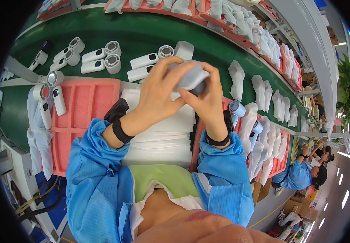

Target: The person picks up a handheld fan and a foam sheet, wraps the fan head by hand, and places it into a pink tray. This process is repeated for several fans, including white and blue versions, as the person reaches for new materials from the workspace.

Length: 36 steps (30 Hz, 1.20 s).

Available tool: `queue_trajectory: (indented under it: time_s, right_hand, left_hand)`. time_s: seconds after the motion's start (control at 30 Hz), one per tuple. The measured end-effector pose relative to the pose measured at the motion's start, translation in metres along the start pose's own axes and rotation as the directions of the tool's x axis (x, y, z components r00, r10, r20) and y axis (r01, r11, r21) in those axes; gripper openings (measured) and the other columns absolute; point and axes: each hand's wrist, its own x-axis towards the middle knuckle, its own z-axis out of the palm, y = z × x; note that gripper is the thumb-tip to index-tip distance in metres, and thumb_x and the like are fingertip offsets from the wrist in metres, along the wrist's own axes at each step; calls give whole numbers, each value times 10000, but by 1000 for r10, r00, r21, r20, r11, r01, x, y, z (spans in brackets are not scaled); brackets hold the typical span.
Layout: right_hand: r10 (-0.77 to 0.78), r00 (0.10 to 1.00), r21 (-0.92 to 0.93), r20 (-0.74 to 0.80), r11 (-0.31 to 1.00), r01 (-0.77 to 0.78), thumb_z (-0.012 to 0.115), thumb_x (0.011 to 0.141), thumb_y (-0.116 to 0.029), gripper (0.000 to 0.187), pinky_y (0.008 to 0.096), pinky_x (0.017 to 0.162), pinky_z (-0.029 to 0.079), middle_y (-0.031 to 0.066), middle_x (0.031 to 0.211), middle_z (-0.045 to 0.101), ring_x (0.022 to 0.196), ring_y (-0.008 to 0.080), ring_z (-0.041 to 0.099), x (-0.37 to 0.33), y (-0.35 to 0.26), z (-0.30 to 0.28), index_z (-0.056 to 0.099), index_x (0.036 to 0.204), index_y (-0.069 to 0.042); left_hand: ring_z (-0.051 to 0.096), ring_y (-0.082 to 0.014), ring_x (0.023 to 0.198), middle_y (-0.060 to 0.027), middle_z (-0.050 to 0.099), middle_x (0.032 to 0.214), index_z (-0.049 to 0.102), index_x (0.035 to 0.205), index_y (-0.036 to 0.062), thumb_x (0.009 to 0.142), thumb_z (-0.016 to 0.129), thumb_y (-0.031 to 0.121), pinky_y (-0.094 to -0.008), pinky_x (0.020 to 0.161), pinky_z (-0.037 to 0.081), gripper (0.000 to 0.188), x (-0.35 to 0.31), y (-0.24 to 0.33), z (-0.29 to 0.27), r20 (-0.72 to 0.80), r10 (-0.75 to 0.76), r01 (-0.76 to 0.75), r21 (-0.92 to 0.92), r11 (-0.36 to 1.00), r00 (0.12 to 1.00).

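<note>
Both my hands are raised in front of me around one handheld fan in a white translucent bag (193, 77). Its rounded end shows through the thin bag, with a dark part underneath. My left hand (156, 87) grips it from the left, fingers curled over the top. On the other side my right hand (207, 95) holds it with bent fingers and a thumb pressed near the bottom. Below my hands lies a stack of flat white bags (158, 141). Just beyond them, white handheld fans (144, 60) rest on the green belt, next to a bagged one (184, 50).
A pink divided tray (90, 106) sits at left, with several fans and bags at its edge. Right of me, another pink tray (279, 162) carries bagged fans and light blue fans (236, 108). More bagged fans (236, 79) line the green belt (207, 48). Co-workers (298, 176) are far right.
</note>
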Motion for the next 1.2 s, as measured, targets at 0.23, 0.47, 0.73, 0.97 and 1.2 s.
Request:
queue_trajectory:
  time_s: [0.23, 0.47, 0.73, 0.97, 1.2]
  right_hand:
    - [-90, 949, 105, 303, 993, 61, 809, 666, -103, 711, 343, 912, 455, 112, 1223, 545, 1110, 218, 543, 5, 7, -12, 467, 1283, -14]
    - [-85, 977, -341, 198, 928, 150, 787, 704, -82, 449, 363, 804, 503, 93, 1015, 645, 969, 226, 635, 5, 2, -14, 603, 1113, -63]
    - [-284, 958, -736, 30, 643, 213, 733, 664, -38, 378, 450, 671, 482, 179, 824, 590, 801, 413, 590, -1, -4, 16, 548, 991, 0]
    - [-72, 997, -608, 24, 790, 72, 731, 720, -107, 405, 436, 650, 491, 195, 879, 615, 791, 402, 607, -14, -15, -9, 553, 1065, 6]
    - [88, 992, -688, -94, 714, -128, 768, 768, -280, 421, 428, 630, 494, 202, 797, 638, 750, 391, 618, -42, -19, -98, 589, 1032, -4]
  left_hand:
    - [558, -178, 1010, -98, 503, 1211, 572, 1258, 100, 751, 768, 101, -291, 753, 488, 544, 5, -3, -18, 104, -55, 107, -613, 783, 993]
    - [532, -215, 1064, -95, 506, 1227, 672, 1045, 72, 747, 782, 98, -292, 823, 466, 318, 1, -12, -22, -211, -186, 84, -415, 906, 959]
    - [518, -283, 1112, -123, 511, 1258, 679, 945, 63, 681, 812, 52, -356, 918, 431, 296, -3, -7, -10, -240, 161, -179, -57, 982, 957]
    - [515, -262, 1124, -124, 530, 1217, 639, 867, 53, 744, 747, 16, -355, 944, 405, 168, -2, -5, -14, -205, 57, -70, -54, 996, 977]
    - [579, -177, 883, -84, 608, 953, 608, 858, 22, 808, 689, 17, -288, 792, 449, 95, 1, -45, 8, 190, -56, 87, -157, 984, 980]
